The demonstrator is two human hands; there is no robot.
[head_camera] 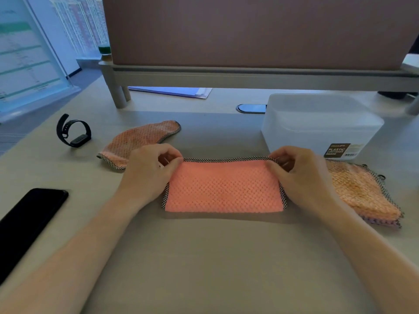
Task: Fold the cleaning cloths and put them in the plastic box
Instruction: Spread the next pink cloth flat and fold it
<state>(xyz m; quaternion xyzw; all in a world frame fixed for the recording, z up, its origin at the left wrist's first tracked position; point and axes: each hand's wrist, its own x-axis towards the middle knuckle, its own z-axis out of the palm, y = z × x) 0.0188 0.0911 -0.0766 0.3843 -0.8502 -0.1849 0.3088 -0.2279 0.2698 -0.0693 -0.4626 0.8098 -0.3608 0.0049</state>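
A pink waffle cleaning cloth (223,186) with a checked border lies folded in half on the table in front of me. My left hand (150,169) pinches its far left corner and my right hand (299,171) pinches its far right corner. A translucent plastic box (317,123) with a brown label stands at the back right, and I see nothing inside it. A crumpled orange cloth (140,139) lies at the back left. To the right, partly under my right wrist, sits a stack of orange cloths (362,191) with a purple one at the bottom.
A black phone (27,220) lies at the left edge. A black wristwatch (73,131) stands behind it. A monitor riser (226,75) spans the back, with papers (176,91) beneath it and a cable port (251,108) beside the box.
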